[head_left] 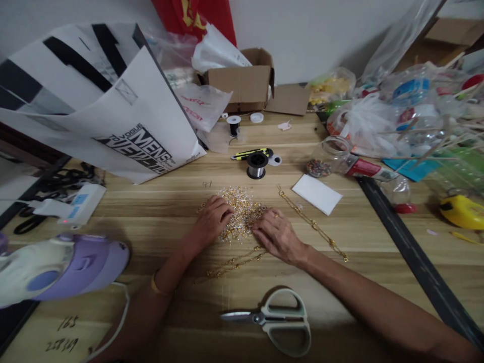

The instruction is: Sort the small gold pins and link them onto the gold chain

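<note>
A pile of small gold and clear beads or links lies on the wooden table between my hands. My left hand rests against the pile's left edge, its fingers curled together. At the right edge, my right hand has its fingers bent inward with the tips pressed close together. What either hand pinches, if anything, is too small to make out. A gold chain lies just below the pile, partly beside my right hand. Another gold chain stretches diagonally to the right of that hand.
Scissors lie in front. Beyond the pile are a wire spool, a yellow utility knife and a white card. A large paper bag and power strip stand left; a jar lies right.
</note>
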Motion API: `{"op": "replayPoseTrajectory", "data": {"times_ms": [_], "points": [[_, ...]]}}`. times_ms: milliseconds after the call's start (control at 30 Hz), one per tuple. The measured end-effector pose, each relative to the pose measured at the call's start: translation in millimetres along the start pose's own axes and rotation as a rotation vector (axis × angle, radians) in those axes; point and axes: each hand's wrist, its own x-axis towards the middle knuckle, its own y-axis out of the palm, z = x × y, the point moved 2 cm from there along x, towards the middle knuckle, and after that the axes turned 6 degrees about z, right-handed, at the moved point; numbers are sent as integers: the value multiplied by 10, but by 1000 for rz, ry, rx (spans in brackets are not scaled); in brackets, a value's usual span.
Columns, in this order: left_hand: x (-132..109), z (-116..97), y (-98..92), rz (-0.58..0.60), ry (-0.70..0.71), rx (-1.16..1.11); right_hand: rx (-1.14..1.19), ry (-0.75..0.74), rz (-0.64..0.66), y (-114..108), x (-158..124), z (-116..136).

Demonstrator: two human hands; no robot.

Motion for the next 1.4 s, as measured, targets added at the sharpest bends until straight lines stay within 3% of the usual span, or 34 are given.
{"op": "replayPoseTrajectory", "data": {"times_ms": [233,400,533,700,1033,1400], "points": [[12,8,-52,-115,-57,-124,3,-4,5,8,-7,-9],[5,-103,-109,-144,-195,-319,29,-11,-32,-18,2,8],[-8,-250,-58,-64,-331,-675,93,15,-77,-56,3,17],[10,-365,17,-17,-370,-948,144,49,-127,-86,-9,23],[11,-385,72,-11,-375,-1041,159,23,-126,-86,18,82],[19,-356,88,18,-390,-1053,268,124,-103,-82,27,85]]}}
